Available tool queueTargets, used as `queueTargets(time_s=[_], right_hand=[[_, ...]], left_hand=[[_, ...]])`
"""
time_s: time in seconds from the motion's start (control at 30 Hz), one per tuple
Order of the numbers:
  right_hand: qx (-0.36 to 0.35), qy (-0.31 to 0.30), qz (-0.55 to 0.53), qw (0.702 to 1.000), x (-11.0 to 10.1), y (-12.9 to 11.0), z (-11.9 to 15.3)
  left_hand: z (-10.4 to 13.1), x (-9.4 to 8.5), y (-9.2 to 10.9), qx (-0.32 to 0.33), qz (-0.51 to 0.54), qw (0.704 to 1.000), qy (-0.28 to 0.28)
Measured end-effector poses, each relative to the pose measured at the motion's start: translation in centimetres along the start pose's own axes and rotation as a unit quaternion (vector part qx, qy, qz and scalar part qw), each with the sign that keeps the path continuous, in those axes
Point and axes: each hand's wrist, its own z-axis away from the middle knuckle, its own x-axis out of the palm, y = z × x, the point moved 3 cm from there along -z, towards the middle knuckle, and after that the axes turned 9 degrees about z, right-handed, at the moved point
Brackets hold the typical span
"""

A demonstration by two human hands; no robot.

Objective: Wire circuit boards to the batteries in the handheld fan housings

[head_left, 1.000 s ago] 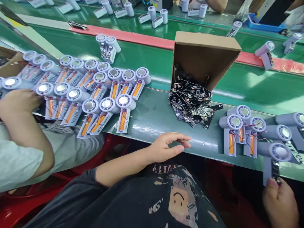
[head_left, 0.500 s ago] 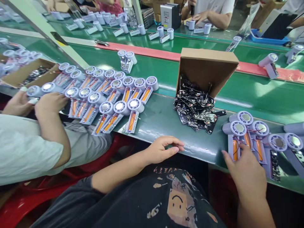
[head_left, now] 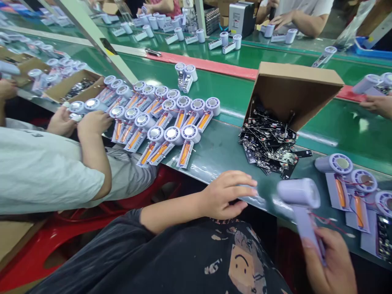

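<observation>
A lilac handheld fan (head_left: 298,193), smeared a little by motion, is lifted off the bench with red wires trailing from it. My right hand (head_left: 332,259) grips its handle from below. My left hand (head_left: 231,194) hovers at the bench's front edge, fingers stretched out and nothing in them. Beyond it, black circuit boards (head_left: 269,143) spill in a heap from a tipped cardboard box (head_left: 301,75). To the right stand several more lilac fans (head_left: 339,163), some with orange batteries in their open handles, one with a circuit board.
Rows of opened fans (head_left: 173,134) cover the bench on the left. A co-worker's hands (head_left: 93,122) work beside them. Behind runs a green conveyor (head_left: 226,96) with a red strip (head_left: 208,65) and a pair of fans (head_left: 185,73). Another person's hand (head_left: 379,105) reaches in at right.
My right hand has picked one fan up from the right-hand group and drawn it toward me. My left hand's fingers have spread. The view has shifted rightward in the frame.
</observation>
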Motion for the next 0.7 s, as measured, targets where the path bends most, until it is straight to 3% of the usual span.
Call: queueTargets(time_s=[0.1, 0.17, 0.23, 0.3, 0.37, 0.4, 0.5, 0.57, 0.7], right_hand=[[-0.186, -0.008, -0.007, 0.983, 2.8, -4.7, -2.7], [-0.247, -0.007, 0.001, 0.969, 4.6, -6.8, -4.4], [-0.265, -0.015, 0.017, 0.964, 5.9, -7.8, -6.1], [-0.250, -0.020, 0.012, 0.968, 6.3, -7.8, -8.2], [-0.199, 0.018, 0.029, 0.979, 6.1, -7.1, -10.5], [-0.161, 0.033, 0.072, 0.984, 6.1, -6.7, -11.6], [-0.089, -0.008, 0.213, 0.973, 6.6, -6.2, -14.4], [-0.073, -0.020, 0.232, 0.970, 6.7, -6.2, -15.2], [-0.056, 0.057, 0.126, 0.989, 4.3, -6.2, -13.9]], left_hand=[[-0.6, 0.3, 0.1, 0.014, -0.125, 0.991, -0.046], [-0.8, 0.0, -0.3, -0.033, -0.171, 0.979, -0.107], [-0.7, -0.8, -1.0, -0.088, -0.192, 0.967, -0.140], [-0.4, -1.8, -1.8, -0.125, -0.205, 0.962, -0.127], [0.0, -2.7, -2.4, -0.151, -0.215, 0.961, -0.087], [0.2, -3.0, -2.6, -0.159, -0.218, 0.960, -0.069], [0.4, -3.3, -2.8, -0.165, -0.221, 0.960, -0.048], [0.3, -3.2, -2.6, -0.155, -0.214, 0.962, -0.062], [0.4, -3.6, -2.4, -0.151, -0.184, 0.968, -0.084]])
